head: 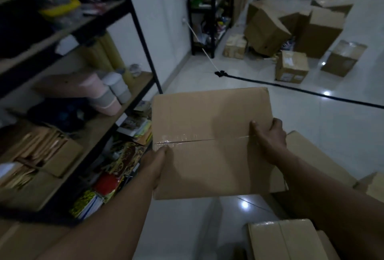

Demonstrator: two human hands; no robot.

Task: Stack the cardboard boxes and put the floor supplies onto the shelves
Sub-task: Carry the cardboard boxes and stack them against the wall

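1. Both hands carry one cardboard box in the air over the tiled floor, just beside the near shelves. The left hand grips its left edge at the seam, thumb on top. The right hand grips the right edge, thumb on the top face and fingers curled round the side.
2. Progress looks early to middling. This box is lifted but not yet set down, and two closed boxes lie low at the right; whether they form a stack cannot be told.
3. Much seems left: a scatter of boxes sits well apart on the far floor, some crumpled and tipped, none neatly stacked.
4. Colourful packets lie low beside the shelf frame; whether they rest on the bottom shelf or the floor is unclear.
5. Clear tape seals the held box, so its contents are hidden. The far boxes also look closed.
6. On the shelves, an open carton holds brownish flat items, too blurred to name, and pale tubs lie on their sides.
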